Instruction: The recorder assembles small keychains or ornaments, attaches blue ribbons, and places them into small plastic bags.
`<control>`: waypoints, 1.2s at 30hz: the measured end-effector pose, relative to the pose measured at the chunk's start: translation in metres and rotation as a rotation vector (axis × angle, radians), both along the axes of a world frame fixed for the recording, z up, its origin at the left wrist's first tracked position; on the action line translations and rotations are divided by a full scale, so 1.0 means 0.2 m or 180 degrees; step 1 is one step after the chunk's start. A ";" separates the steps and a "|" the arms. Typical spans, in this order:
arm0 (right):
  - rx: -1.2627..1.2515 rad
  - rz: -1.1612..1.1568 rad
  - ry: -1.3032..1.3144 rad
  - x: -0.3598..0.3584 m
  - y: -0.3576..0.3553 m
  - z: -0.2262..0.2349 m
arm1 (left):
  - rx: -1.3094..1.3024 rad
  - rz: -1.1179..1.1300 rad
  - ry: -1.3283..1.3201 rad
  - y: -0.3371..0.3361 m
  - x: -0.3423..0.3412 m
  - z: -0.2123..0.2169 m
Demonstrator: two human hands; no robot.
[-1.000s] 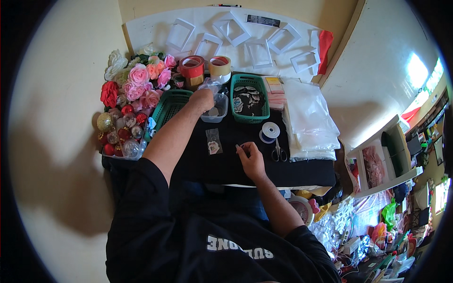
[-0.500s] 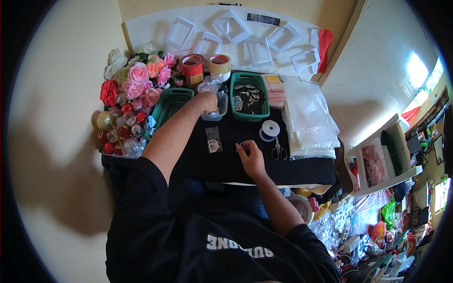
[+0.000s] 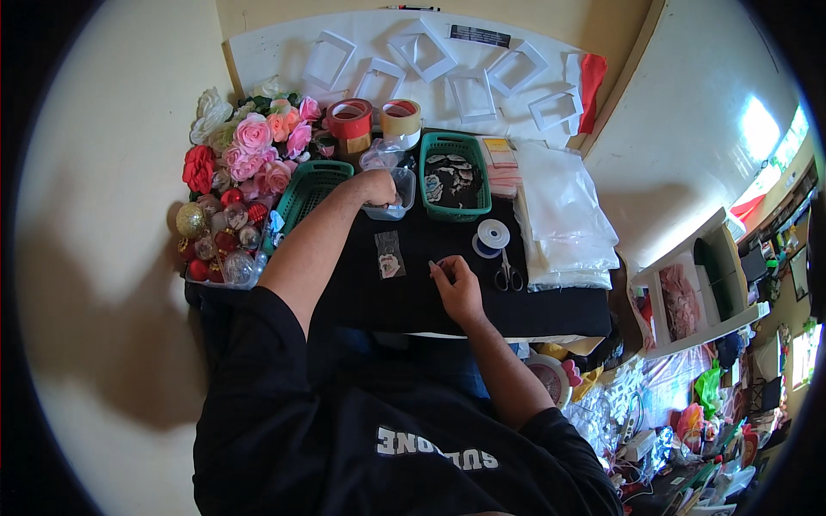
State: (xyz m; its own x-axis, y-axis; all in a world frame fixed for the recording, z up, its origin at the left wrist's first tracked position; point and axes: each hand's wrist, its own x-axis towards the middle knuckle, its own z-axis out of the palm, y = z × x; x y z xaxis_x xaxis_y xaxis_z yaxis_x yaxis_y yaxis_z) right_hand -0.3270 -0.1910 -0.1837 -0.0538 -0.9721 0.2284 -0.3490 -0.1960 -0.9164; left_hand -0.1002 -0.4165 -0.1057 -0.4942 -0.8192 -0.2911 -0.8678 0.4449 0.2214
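My left hand [image 3: 375, 187] reaches into a clear plastic tub [image 3: 404, 203], and its fingers are hidden from view inside. Over the black tabletop, my right hand [image 3: 459, 290] is closed in a pinch, with a tiny pale bit at its fingertips too small to name. Between the hands lies a small clear packet [image 3: 390, 255] with a pale pinkish piece inside. Just right of my right hand are a white ribbon spool [image 3: 494, 234] and dark-handled scissors [image 3: 508, 273].
A green basket [image 3: 455, 211] of small patterned pieces stands behind; another green basket [image 3: 297, 193] is at left. Tape rolls [image 3: 350, 120], artificial flowers [image 3: 254, 138] and a box of baubles [image 3: 228, 249] line the back and left. Plastic bags [image 3: 564, 206] pile at right.
My left hand has shifted slightly within the clear tub. My right hand and the packet stay where they were.
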 end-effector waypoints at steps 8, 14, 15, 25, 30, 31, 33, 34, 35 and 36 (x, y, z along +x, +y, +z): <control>0.0112 0.0029 -0.0001 0.00 0.00 0.01 | -0.0167 0.0057 -0.0058 0.03 -0.02 0.01; 0.0024 0.0019 -0.0035 0.00 0.00 0.00 | 0.0014 0.0177 0.0076 -0.01 0.00 -0.02; 0.0039 0.0019 -0.0038 0.00 0.00 0.00 | 0.0022 0.0142 0.0086 -0.01 0.00 -0.02; 0.0044 0.0001 0.0160 0.00 0.00 0.01 | -0.0026 0.0285 0.0498 0.01 0.05 0.07; 0.0079 0.0041 0.0050 0.00 0.00 0.01 | 0.0295 0.0635 0.1003 0.02 0.11 0.12; 0.0109 0.0046 0.0038 0.00 0.00 0.00 | 0.0320 0.0648 0.1037 0.03 0.11 0.12; 0.0050 0.0042 0.0045 0.00 0.00 0.00 | 0.0317 0.0687 0.1116 0.04 0.12 0.11; 0.0072 0.0017 0.0069 0.00 0.00 0.00 | 0.0288 0.0714 0.1163 0.06 0.13 0.10; 0.0038 0.0033 0.0070 0.00 0.00 0.00 | 0.0254 0.0741 0.1219 0.07 0.13 0.11; 0.0058 0.0027 0.0089 0.00 0.00 0.00 | 0.0070 0.0767 0.1501 0.09 0.12 0.11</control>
